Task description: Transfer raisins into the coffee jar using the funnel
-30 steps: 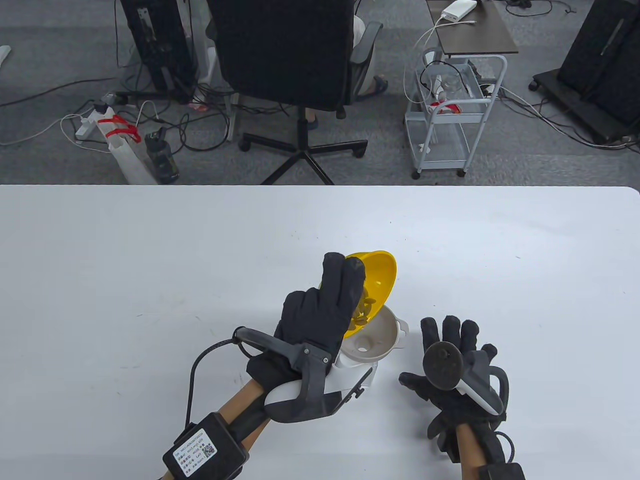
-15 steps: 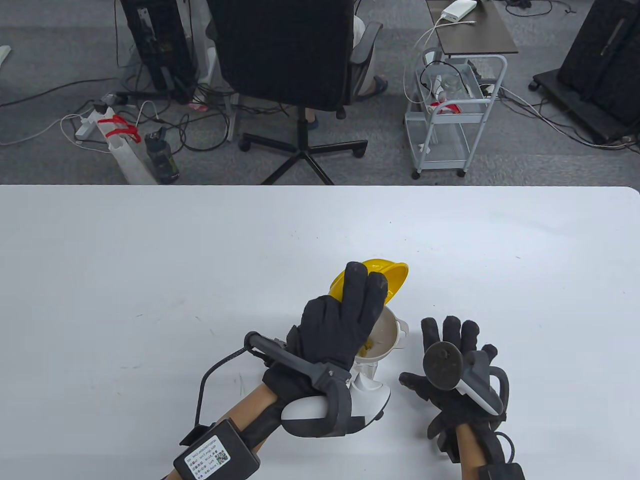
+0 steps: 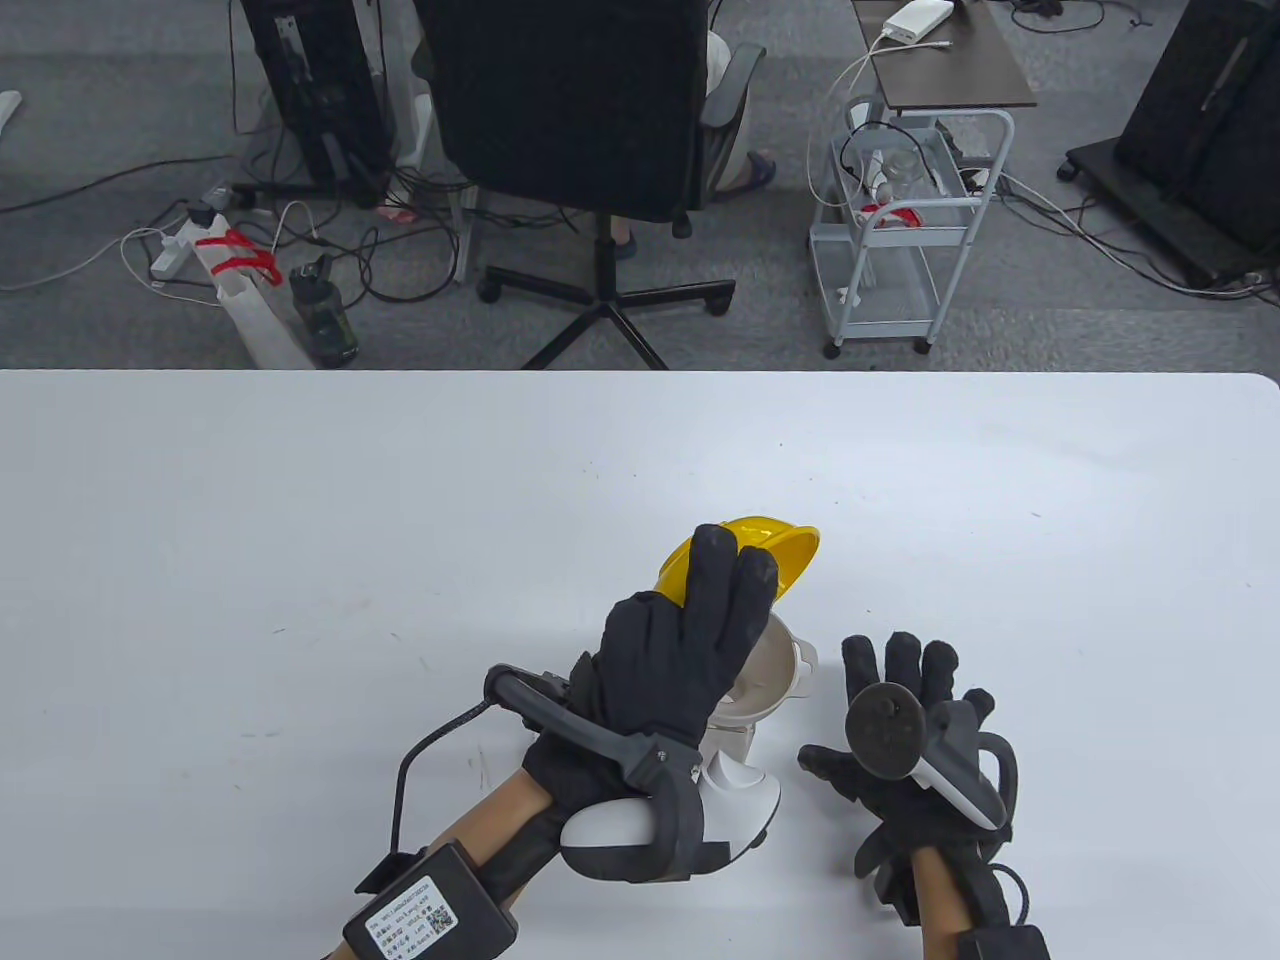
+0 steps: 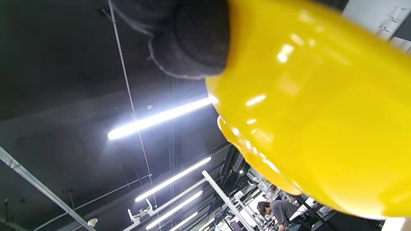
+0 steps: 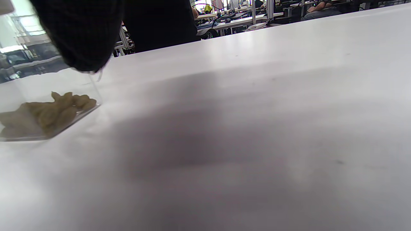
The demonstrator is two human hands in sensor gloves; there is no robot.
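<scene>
My left hand (image 3: pixel 700 620) grips a yellow bowl (image 3: pixel 790 555) and holds it tipped far over, mouth down, above a white funnel (image 3: pixel 778 672). The funnel sits in a clear jar (image 3: pixel 735 742), which my hand and its tracker mostly hide. The funnel's visible inside looks bare. In the left wrist view the bowl's glossy outside (image 4: pixel 314 112) fills the right half under a gloved fingertip (image 4: pixel 192 41). In the right wrist view pale raisins (image 5: pixel 48 112) lie at the bottom of the clear jar (image 5: pixel 19 83). My right hand (image 3: pixel 880 680) rests flat on the table to the right of the jar, fingers spread, holding nothing.
The white table (image 3: pixel 300 520) stretches wide to the left, right and far side of the jar. Beyond its far edge stand an office chair (image 3: pixel 590 150), a wire cart (image 3: pixel 900 230) and cables on the floor.
My left hand has shifted right and tipped the bowl from a slant to nearly upside down. The raisins slid from the bowl into the funnel and have dropped out of sight. The right hand stayed still.
</scene>
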